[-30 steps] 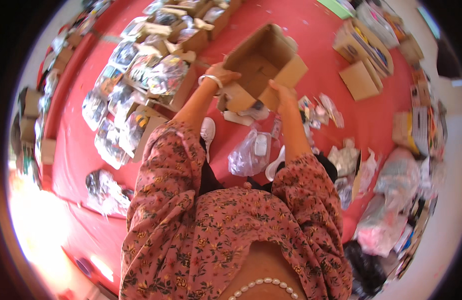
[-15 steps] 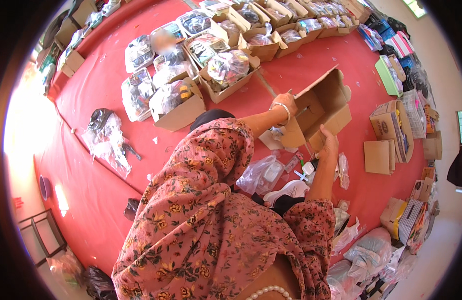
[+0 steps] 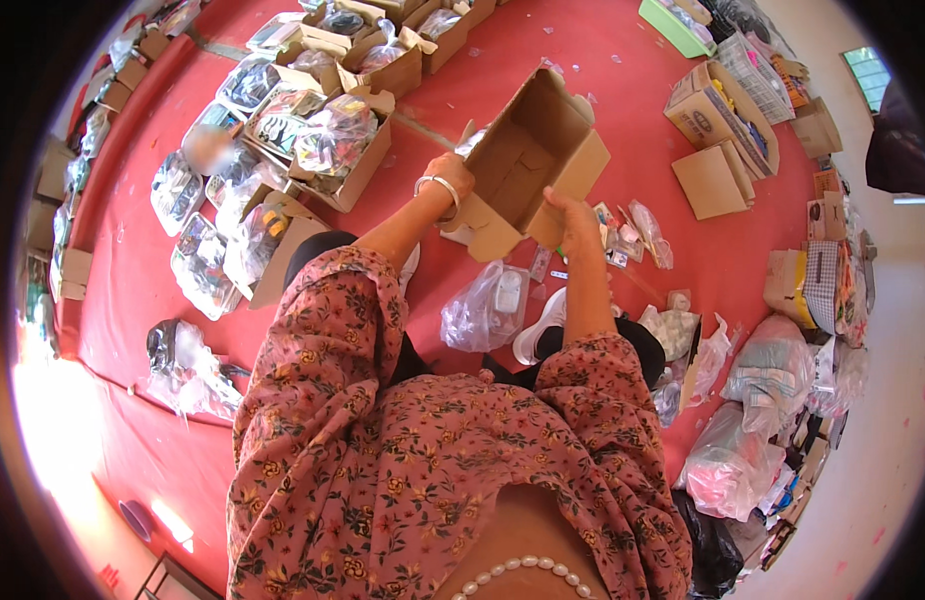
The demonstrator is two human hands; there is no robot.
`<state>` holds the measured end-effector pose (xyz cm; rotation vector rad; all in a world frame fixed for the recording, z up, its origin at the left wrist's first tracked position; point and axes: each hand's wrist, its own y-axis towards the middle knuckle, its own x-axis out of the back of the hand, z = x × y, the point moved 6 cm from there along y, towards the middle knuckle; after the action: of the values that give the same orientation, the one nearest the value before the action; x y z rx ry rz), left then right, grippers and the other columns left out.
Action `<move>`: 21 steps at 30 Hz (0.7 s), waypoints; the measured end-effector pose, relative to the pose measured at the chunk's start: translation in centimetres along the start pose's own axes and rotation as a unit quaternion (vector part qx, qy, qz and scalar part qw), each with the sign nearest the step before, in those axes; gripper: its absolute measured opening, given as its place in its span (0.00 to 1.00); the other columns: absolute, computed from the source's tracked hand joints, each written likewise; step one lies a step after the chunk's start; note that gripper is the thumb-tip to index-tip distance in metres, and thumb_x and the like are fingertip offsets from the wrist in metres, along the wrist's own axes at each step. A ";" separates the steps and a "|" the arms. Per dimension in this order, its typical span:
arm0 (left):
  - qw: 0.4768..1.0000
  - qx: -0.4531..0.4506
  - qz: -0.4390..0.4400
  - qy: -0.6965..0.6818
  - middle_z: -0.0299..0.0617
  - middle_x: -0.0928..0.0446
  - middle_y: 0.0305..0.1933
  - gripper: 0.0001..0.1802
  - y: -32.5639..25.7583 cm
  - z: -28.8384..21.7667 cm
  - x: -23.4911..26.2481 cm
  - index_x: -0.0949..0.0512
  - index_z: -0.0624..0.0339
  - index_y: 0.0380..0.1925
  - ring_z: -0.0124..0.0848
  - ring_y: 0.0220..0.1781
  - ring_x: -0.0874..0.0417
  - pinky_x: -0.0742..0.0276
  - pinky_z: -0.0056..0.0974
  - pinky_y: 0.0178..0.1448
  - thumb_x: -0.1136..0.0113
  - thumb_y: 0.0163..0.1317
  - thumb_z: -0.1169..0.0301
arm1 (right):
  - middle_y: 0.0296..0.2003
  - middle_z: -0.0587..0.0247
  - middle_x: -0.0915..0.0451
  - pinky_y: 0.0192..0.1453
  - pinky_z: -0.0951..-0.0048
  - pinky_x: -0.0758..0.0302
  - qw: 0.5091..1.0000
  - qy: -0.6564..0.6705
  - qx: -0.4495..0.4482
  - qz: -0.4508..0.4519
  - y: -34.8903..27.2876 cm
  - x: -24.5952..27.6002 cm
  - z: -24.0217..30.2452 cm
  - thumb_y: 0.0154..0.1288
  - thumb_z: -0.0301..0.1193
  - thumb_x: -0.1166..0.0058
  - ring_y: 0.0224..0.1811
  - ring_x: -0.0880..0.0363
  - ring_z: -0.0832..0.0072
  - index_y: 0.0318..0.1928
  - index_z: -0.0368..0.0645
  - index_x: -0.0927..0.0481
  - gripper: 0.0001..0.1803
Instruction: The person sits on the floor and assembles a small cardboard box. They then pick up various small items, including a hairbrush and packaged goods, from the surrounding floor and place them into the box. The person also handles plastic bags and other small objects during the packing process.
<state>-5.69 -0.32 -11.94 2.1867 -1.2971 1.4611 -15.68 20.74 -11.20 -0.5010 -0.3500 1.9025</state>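
Observation:
An open cardboard box [image 3: 538, 150] hangs in front of me, its bare brown inside facing up and its flaps folded outward. My left hand [image 3: 450, 180], with a bracelet at the wrist, is closed on the box's left edge. On the near right side, my right hand [image 3: 575, 222] grips the wall, thumb toward the rim. Below the box, a clear plastic bag [image 3: 486, 308] with a white item in it lies on the red floor covering [image 3: 423, 290]. Small packaged items [image 3: 623, 235] lie just right of my right hand.
Left of me stand cardboard boxes [image 3: 348, 165] and clear tubs [image 3: 203, 265] full of bagged goods. A printed carton [image 3: 705, 118] and a smaller box [image 3: 713, 182] are at the right. Filled plastic bags [image 3: 773, 370] line the right wall. Another plastic bag [image 3: 188, 365] lies far left.
My view has swung to the right and my body has straightened. The box is still in both hands, tipped so that more of its inside shows.

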 end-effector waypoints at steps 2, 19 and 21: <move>1.000 0.001 0.011 0.008 0.57 0.23 0.39 0.16 0.4 0.4 -0.3 0.21 0.67 0.34 0.45 0.44 0.20 0.24 0.41 0.47 0.48 0.48 0.68 | 0.36 0.58 0.23 0.39 0.67 0.26 1.000 -0.002 0.011 -0.012 0.9 -0.2 -1.4 0.42 0.27 0.34 0.36 0.23 0.69 0.44 0.35 0.28 0.26; 0.998 -0.020 0.044 0.047 0.56 0.24 0.42 0.15 -3.3 -1.7 1.7 0.23 0.67 0.38 0.45 0.47 0.22 0.24 0.43 0.47 0.50 0.53 0.70 | 0.59 0.38 0.45 0.55 0.55 0.33 0.912 -0.286 0.266 -0.125 -0.4 -0.3 2.1 0.49 0.34 0.38 0.58 0.37 0.52 0.63 0.32 0.56 0.48; 0.997 -0.036 0.043 0.054 0.57 0.24 0.42 0.15 -4.9 -2.1 3.2 0.23 0.68 0.37 0.45 0.47 0.22 0.24 0.43 0.47 0.51 0.53 0.69 | 0.62 0.35 0.52 0.61 0.52 0.41 0.774 -0.516 0.334 -0.153 -4.0 -2.6 4.3 0.50 0.38 0.41 0.62 0.45 0.48 0.65 0.33 0.61 0.51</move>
<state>-2.97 2.09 -6.93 2.0013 -1.3996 1.5144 -13.74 19.84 -5.12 1.0791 -0.3773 1.6558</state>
